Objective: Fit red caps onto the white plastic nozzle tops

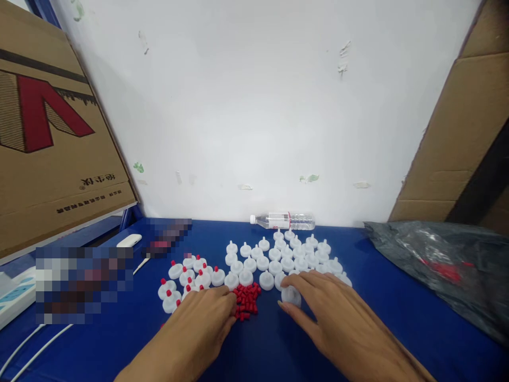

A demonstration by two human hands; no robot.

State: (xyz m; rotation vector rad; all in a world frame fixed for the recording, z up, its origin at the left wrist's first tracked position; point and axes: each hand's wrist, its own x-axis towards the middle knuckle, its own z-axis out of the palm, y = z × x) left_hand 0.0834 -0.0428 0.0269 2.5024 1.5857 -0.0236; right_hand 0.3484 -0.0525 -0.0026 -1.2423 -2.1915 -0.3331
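Observation:
On the blue table (397,297) lies a spread of several white plastic caps (278,254) without plugs. To their left sits a smaller group of white caps with red plugs (186,276). A pile of small red plugs (247,298) lies between my hands. My left hand (207,318) rests knuckles up beside the red pile, fingers curled at its edge; what they hold is hidden. My right hand (330,313) reaches over the near white caps, with thumb and fingers closed round one white cap (291,295).
A clear water bottle (283,220) lies against the white wall at the back. A dark plastic bag (445,265) covers the table's right side. Cardboard boxes (51,138) stand at left and right. A power strip (16,300) and white cables (35,345) lie at left.

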